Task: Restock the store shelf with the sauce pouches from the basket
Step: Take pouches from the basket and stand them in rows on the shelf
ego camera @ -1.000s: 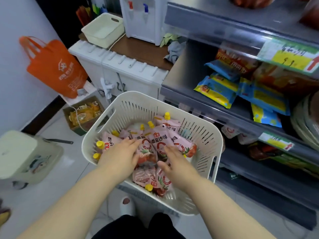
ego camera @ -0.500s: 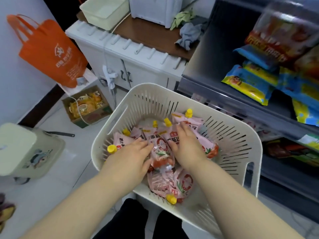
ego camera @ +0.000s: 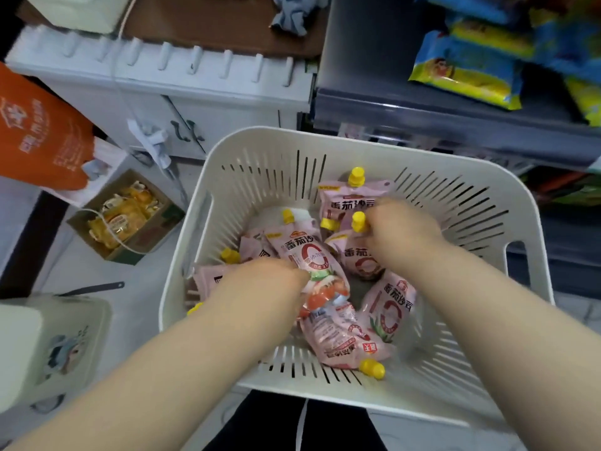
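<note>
A cream slotted basket [ego camera: 500, 379] sits in front of me, holding several pink sauce pouches with yellow caps. My left hand [ego camera: 266, 281] is down in the basket with its fingers closed on the side of a central pouch [ego camera: 312, 255]. My right hand [ego camera: 400, 236] grips the top of another pouch [ego camera: 354, 258] just under its yellow cap. More pouches lie flat near the basket's front [ego camera: 344, 346] and lean against its back wall [ego camera: 344, 200]. The grey store shelf [ego camera: 422, 112] stands at the upper right.
Blue and yellow snack packs [ego camera: 468, 66] lie on the shelf. A white cabinet [ego camera: 182, 83] stands behind the basket, an orange bag [ego camera: 39, 131] hangs at the left, a carton of yellow packets [ego camera: 123, 216] sits on the floor, and a pale stool [ego camera: 42, 349] is at lower left.
The view has dropped closer over the basket. My right hand moved back to the pouch tops and closed on one; my left hand closed on the central pouch.
</note>
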`<state>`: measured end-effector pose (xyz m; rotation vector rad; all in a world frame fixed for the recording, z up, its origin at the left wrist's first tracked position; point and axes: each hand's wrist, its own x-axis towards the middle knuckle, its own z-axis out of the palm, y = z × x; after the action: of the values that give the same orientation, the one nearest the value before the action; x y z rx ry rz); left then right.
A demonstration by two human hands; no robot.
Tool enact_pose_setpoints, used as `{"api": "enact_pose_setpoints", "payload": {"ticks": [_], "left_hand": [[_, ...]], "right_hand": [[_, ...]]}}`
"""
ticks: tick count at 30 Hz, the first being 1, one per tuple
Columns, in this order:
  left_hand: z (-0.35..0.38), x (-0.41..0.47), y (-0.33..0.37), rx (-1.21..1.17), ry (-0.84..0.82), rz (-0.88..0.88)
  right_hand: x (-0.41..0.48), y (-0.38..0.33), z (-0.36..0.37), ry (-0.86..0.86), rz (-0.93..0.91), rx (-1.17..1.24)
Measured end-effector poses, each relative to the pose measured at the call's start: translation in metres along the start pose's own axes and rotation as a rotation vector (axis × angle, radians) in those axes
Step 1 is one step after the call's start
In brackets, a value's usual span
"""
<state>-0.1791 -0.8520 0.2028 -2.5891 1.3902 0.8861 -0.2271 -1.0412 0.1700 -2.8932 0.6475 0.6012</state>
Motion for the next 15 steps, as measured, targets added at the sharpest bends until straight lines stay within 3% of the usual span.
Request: {"api": "enact_pose_setpoints", "payload": {"ticks": [4,8,15], "left_hand": [[0.01,0.035,0.032,0.156,-0.098,0.091],[0.023,0.067,0.059,0.33,-0.179,0.126],[0.044,0.085,0.068,0.288,-0.054,0.003]], "right_hand": [[-0.011,0.035,-0.01,-0.073,0.179,0.2],[-0.007,0.049,0.0,-0.074,0.22,0.34],[-0.002,0.07,0.007,-0.033,0.297,0.525]]}}
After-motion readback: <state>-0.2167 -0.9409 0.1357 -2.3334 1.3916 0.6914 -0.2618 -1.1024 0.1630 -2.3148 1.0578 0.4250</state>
